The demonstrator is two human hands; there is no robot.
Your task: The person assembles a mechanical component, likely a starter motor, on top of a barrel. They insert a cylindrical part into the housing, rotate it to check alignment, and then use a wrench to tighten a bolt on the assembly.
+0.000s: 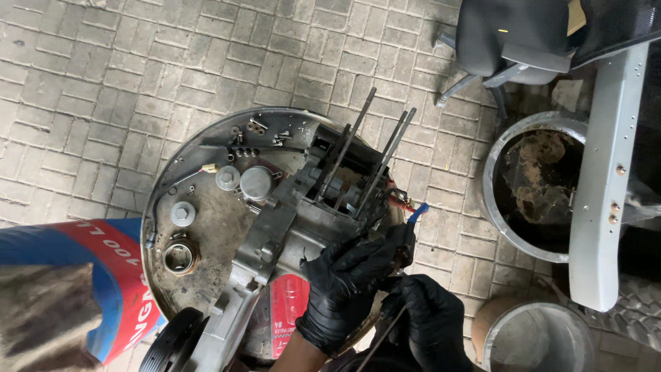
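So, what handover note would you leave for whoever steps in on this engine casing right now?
Left hand, black-gloved, grips the lower right edge of the grey metal engine casing. Right hand, also gloved, holds a thin dark rod. The casing lies on a round metal drum lid; four long studs stand up from it. Loose bolts and grey round caps are already off. What is left cannot be told.

Both black-gloved hands sit close together; left hand (342, 289) curled, right hand (430, 320) fisted.

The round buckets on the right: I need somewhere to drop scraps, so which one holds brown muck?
The upper bucket, half under the grey metal bar, holds brown muck; the lower bucket by the right hand looks bare inside.
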